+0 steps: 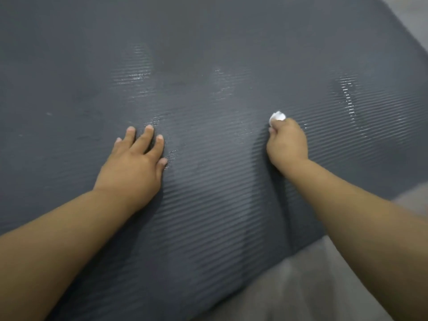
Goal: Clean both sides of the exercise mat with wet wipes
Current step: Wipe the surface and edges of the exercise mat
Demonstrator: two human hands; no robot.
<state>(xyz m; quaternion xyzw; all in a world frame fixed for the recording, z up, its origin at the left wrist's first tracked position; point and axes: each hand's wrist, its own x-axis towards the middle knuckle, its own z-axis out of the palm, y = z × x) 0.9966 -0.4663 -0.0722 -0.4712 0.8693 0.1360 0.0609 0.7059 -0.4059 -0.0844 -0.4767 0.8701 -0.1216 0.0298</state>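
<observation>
One dark grey ribbed exercise mat [208, 54] lies flat under both hands, filling nearly the whole view. The right hand [287, 144] curls around a small balled white wet wipe [278, 116], pressing it down. The left hand [134, 163] rests flat, fingers spread, steadying the mat. Damp streaks shine just beyond the fingertips. The mat looks soft, light and floppy; gripping an edge should turn it. Pale floor [312, 286] shows beneath the right forearm.

one head view looks steeply down, close over the mat [208, 205].
</observation>
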